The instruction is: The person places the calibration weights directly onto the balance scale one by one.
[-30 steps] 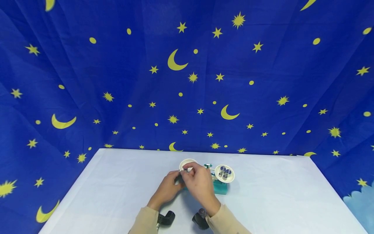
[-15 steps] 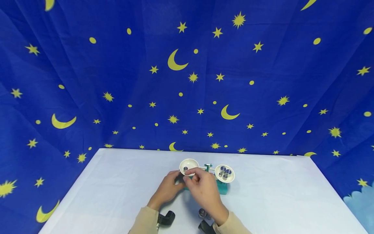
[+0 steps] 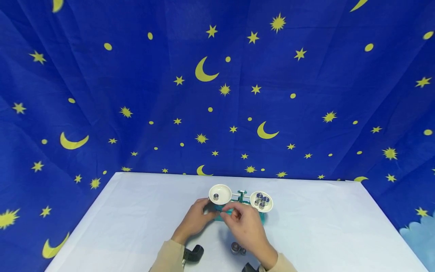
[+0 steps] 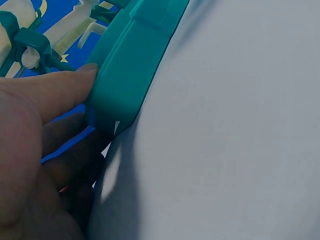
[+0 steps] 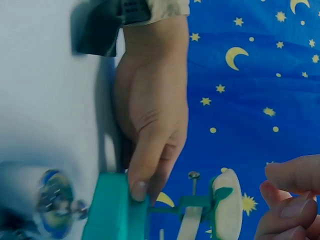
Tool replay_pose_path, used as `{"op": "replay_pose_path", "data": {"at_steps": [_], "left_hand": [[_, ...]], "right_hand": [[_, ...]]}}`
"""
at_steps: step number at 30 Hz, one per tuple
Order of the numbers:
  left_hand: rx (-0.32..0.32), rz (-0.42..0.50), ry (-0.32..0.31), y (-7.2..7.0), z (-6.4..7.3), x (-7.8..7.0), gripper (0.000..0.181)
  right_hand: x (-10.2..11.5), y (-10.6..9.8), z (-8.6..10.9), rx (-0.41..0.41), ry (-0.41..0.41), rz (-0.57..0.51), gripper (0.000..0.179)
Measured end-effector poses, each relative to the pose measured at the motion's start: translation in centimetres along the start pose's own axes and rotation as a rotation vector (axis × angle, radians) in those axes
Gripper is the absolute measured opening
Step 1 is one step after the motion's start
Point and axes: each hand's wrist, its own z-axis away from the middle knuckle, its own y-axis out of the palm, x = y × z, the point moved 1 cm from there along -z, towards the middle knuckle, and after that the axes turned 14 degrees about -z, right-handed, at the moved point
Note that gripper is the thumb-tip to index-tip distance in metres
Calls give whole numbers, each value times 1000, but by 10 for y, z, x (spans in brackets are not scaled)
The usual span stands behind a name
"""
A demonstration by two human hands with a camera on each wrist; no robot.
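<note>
A green balance scale (image 3: 241,195) with two white pans stands on the table. My left hand (image 3: 193,220) grips the left end of its base; in the left wrist view the thumb lies on the base (image 4: 135,65) and the other fingers are partly hidden behind it. One small metal weight (image 3: 215,197) sits in the left pan (image 3: 223,191). The right pan (image 3: 269,204) holds several metal weights (image 3: 261,201). In front of the scale hovers my right hand (image 3: 249,228), fingers loosely bent, with nothing visible between thumb and forefinger.
More metal weights (image 3: 235,248) stand on the white table (image 3: 323,226), close to my right wrist. Black wrist-worn pieces (image 3: 194,254) show near both sleeves. A blue cloth (image 3: 163,98) with yellow moons and stars hangs behind the table.
My right hand has drawn back from the left pan, toward me and to the right, uncovering a weight lying there. The left hand has stayed on the base.
</note>
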Motion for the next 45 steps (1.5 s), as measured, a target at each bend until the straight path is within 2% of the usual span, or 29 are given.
{"op": "replay_pose_path", "data": {"at_steps": [5, 10, 25, 38, 45], "left_hand": [[18, 10, -16, -1, -1, 0, 55], [23, 1, -6, -1, -2, -1, 56], [10, -1, 23, 0, -3, 0, 54], [10, -8, 3, 1, -2, 1, 54], [13, -5, -1, 2, -2, 2, 54]], "right_hand": [[-8, -4, 5, 1, -2, 27, 6], [-15, -8, 10, 13, 12, 20, 7], [-37, -22, 24, 138, 151, -96, 17], [-51, -28, 30, 212, 234, -183, 19], [-60, -27, 32, 270, 268, -274, 19]]}}
